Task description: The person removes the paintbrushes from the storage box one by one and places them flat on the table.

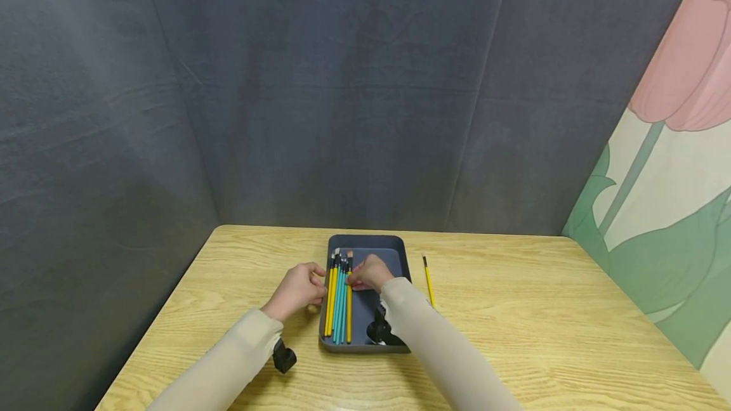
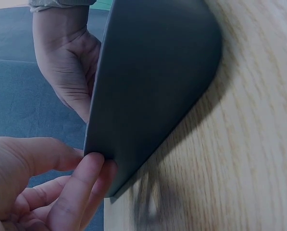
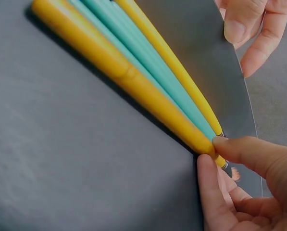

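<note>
A dark grey tray (image 1: pixel 365 349) stands on the table with several yellow and turquoise paintbrushes (image 1: pixel 338 303) lying side by side along its left part. My right hand (image 1: pixel 370 273) is inside the tray. Between thumb and fingertips it pinches the rightmost yellow paintbrush (image 3: pixel 129 79) near its ferrule, beside the turquoise brushes (image 3: pixel 157 72). At the tray's left side, my left hand (image 1: pixel 299 287) holds the rim, one digit passing behind the edge and other fingertips (image 2: pixel 93 163) on the outer wall (image 2: pixel 153 72).
One more yellow paintbrush (image 1: pixel 429 283) lies on the wooden table (image 1: pixel 531 309) to the right of the tray, partly covered by the right sleeve. Dark grey curtains (image 1: pixel 342 94) hang behind and at the left. A wall with painted tulips (image 1: pixel 674 81) is at the right.
</note>
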Motion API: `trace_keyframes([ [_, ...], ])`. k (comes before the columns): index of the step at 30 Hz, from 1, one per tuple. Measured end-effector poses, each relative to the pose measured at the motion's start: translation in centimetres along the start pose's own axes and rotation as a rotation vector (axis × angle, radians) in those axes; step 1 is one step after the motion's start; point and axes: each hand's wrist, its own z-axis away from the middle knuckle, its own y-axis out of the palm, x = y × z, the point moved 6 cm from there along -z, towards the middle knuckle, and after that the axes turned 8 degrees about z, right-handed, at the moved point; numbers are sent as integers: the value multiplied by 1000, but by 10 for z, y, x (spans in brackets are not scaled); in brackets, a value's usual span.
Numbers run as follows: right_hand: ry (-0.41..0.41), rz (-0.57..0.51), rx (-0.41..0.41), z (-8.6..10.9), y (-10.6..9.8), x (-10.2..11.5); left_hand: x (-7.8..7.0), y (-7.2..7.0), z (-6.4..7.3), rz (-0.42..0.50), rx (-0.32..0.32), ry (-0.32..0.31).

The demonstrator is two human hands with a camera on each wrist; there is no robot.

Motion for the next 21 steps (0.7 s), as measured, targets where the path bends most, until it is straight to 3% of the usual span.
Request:
trace_keyframes([
  [21, 12, -30, 16, 0, -2, 2, -3, -1, 2, -1, 9, 5],
])
